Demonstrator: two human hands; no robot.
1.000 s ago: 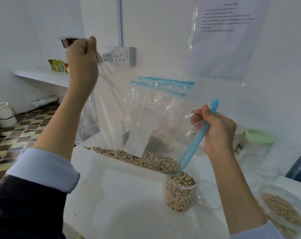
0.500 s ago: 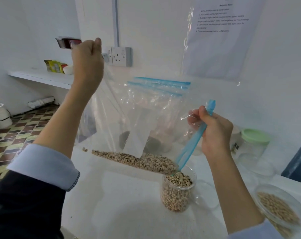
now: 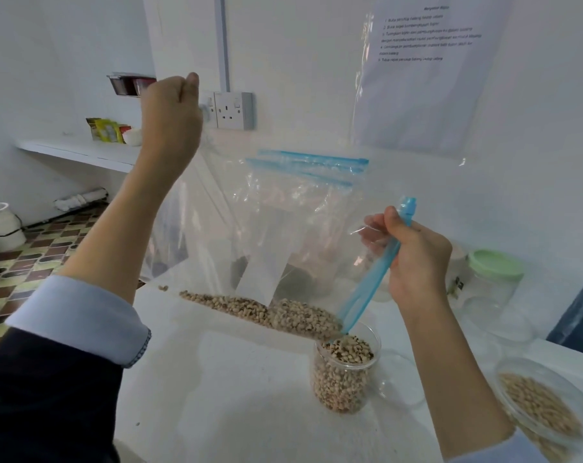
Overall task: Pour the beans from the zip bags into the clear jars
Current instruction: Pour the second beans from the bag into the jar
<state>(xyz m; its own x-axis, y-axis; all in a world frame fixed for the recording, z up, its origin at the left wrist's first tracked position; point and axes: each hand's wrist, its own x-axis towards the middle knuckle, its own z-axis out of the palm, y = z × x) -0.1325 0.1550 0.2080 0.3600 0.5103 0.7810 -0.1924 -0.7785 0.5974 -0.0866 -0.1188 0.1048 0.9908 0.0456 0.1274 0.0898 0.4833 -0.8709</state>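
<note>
I hold a clear zip bag (image 3: pixel 236 248) tilted over the white counter. My left hand (image 3: pixel 171 115) grips its bottom corner, raised high at the left. My right hand (image 3: pixel 414 262) grips the blue zip edge (image 3: pixel 370 289) lower at the right. Speckled beans (image 3: pixel 276 312) lie along the bag's lower fold and reach its open corner, right above a clear jar (image 3: pixel 345 372). That jar stands on the counter, nearly full of beans.
Behind the held bag more zip bags with blue seals (image 3: pixel 310 165) lean at the wall. A green-lidded clear jar (image 3: pixel 490 282) stands at the right, a jar of pale beans (image 3: pixel 544 406) at the lower right. A clear lid (image 3: pixel 400 379) lies beside the filled jar.
My left hand has shifted a little to the right with the bag's corner. The beans have slid further down toward the bag's open corner over the jar.
</note>
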